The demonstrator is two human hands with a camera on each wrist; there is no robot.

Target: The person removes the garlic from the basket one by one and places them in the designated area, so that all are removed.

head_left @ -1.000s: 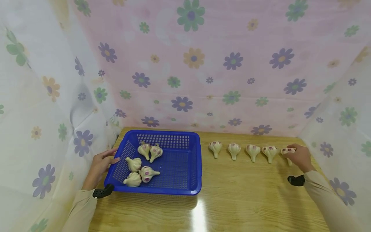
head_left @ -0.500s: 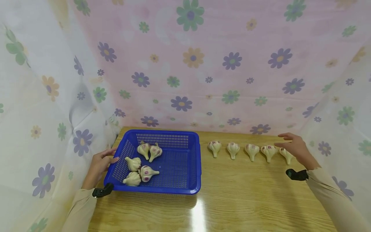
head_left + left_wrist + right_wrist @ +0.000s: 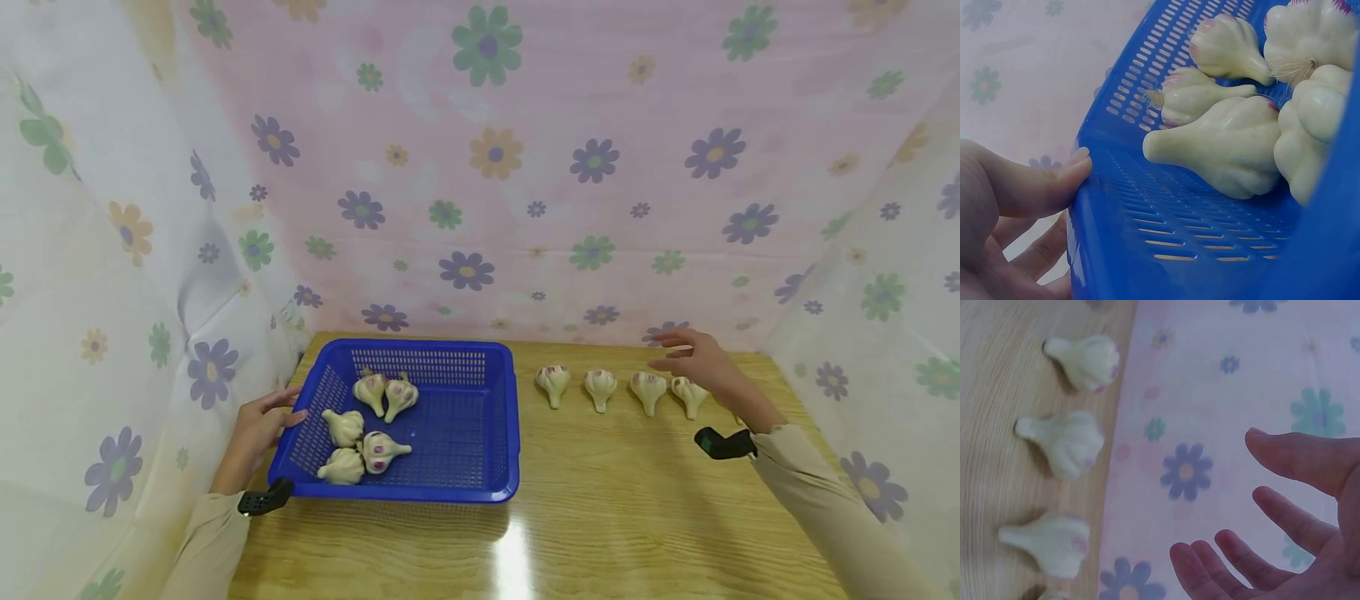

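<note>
My left hand (image 3: 255, 433) holds the left rim of a blue plastic basket (image 3: 405, 492). In the left wrist view, its thumb lies on the rim and the fingers are against the outer wall. Several garlic bulbs (image 3: 382, 451), cream with purple patches, lie grouped in the basket's left half. To the right, more garlic bulbs (image 3: 553, 385) form a row on the table, stems toward me. My right hand (image 3: 705, 367) hovers over the row's right end with fingers spread and nothing held. Its wrist mostly hides the rightmost bulb.
The wooden table (image 3: 600, 500) carries the basket and the row of bulbs. Flowered cloth (image 3: 420, 167) rises behind it and on both sides, close to the back edge. Black wrist cameras (image 3: 266, 497) sit on both wrists.
My right hand has let go of the rightmost garlic bulb, lifted, and moved left over the row with its fingers spread. The left hand and basket stay put.
</note>
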